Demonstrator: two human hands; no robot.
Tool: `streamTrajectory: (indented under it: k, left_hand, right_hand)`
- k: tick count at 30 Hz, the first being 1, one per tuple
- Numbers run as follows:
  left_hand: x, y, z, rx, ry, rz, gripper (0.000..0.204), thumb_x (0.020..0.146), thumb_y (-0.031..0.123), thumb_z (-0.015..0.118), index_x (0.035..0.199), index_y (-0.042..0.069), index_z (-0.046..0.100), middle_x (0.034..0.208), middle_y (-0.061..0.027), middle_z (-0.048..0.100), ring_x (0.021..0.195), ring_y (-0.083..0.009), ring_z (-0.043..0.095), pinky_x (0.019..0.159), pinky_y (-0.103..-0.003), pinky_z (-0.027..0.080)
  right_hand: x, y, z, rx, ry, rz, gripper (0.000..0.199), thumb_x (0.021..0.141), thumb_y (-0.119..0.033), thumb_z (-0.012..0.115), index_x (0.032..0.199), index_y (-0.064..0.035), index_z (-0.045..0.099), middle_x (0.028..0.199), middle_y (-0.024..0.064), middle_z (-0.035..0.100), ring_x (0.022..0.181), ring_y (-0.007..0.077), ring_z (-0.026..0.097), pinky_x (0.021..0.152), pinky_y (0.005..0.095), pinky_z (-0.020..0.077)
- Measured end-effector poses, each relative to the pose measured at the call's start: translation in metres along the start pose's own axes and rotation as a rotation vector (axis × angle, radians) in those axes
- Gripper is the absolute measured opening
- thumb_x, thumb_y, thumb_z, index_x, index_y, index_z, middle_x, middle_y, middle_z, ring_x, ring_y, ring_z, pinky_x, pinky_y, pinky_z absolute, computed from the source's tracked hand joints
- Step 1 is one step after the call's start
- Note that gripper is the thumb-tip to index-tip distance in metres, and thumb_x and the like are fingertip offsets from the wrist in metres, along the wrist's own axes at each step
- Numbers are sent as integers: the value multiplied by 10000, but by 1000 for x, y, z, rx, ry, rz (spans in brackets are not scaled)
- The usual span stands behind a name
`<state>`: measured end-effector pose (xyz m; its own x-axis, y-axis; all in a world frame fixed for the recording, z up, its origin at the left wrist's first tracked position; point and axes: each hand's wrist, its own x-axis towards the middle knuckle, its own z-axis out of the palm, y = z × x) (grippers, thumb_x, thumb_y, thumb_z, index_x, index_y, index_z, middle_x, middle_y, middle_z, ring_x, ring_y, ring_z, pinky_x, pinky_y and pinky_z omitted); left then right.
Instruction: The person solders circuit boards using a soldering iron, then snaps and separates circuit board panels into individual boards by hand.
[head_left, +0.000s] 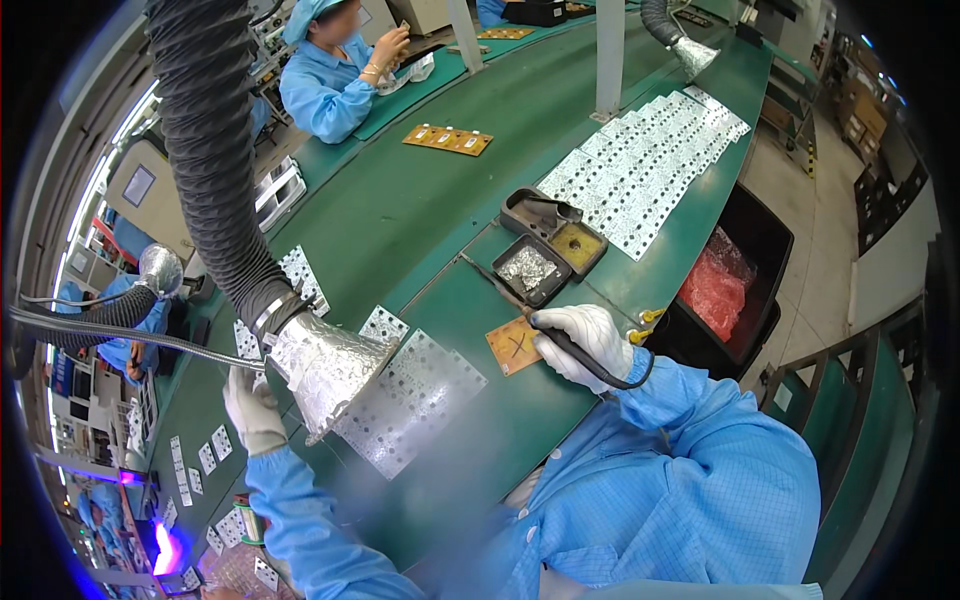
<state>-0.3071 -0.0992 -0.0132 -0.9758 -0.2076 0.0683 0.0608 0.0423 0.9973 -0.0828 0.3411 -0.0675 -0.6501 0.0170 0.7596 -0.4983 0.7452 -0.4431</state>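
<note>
Standing next to this bench: the right hand [585, 340] in a white glove is wrapped around a black-handled soldering iron [520, 310], its tip out toward the black iron stand with the foil-lined tray and yellowish sponge [550, 245]. A small tan square circuit board [513, 346] lies on the green surface [420, 200], just under that hand.

The left hand [252, 410], also white-gloved, is reaching behind the foil-wrapped fume hood on the black ribbed hose [325, 365], beside the white perforated panel of small boards [410, 400]. I can't tell whether it's gripping anything, the hood hides its fingers.

My take on doing it well: clean the tip on the sponge, rest the wrist on the mat, and get the hood mouth nearer the tan board.
</note>
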Motion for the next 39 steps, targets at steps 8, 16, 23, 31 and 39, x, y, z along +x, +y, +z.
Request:
streamTrajectory:
  k: [8, 16, 23, 31, 39]
  left_hand:
    - [-113, 58, -26, 175, 24, 264, 348, 972, 175, 432, 1296, 63, 495, 1198, -98, 553, 603, -58, 436, 495, -154, 324]
    - [-236, 91, -21, 247, -401, -128, 353, 969, 353, 488, 905, 24, 598, 674, -35, 584, 501, -68, 465, 460, -190, 353]
    - [-262, 15, 31, 532, -1028, -224, 307, 934, 302, 526, 807, 30, 591, 645, -34, 572, 510, -97, 512, 484, -227, 398]
    - [-249, 13, 78, 300, -876, -446, 374, 945, 351, 514, 797, 14, 575, 619, -58, 586, 506, -101, 498, 499, -226, 409]
    - [-252, -10, 61, 273, -918, -213, 388, 921, 374, 553, 833, -2, 574, 630, -80, 578, 514, -118, 510, 497, -218, 408]
  right_hand:
    - [2, 5, 3, 12, 33, 0, 313, 717, -68, 727, 1005, -45, 606, 858, 107, 677, 725, 280, 673, 645, 349, 543]
    - [3, -2, -1, 26, 9, 21, 307, 721, -95, 745, 990, -39, 608, 833, 125, 671, 709, 287, 673, 632, 354, 551]
    - [5, -11, 2, 93, -5, 106, 235, 754, -93, 712, 962, -13, 638, 836, 162, 681, 737, 312, 681, 668, 362, 559]
    - [-3, -1, 5, 18, 40, 66, 249, 746, -56, 698, 973, -26, 602, 870, 146, 687, 745, 314, 677, 673, 370, 554]
    - [6, -10, -3, 51, -41, 61, 231, 774, -54, 669, 1001, -24, 632, 795, 159, 663, 707, 313, 662, 634, 373, 532]
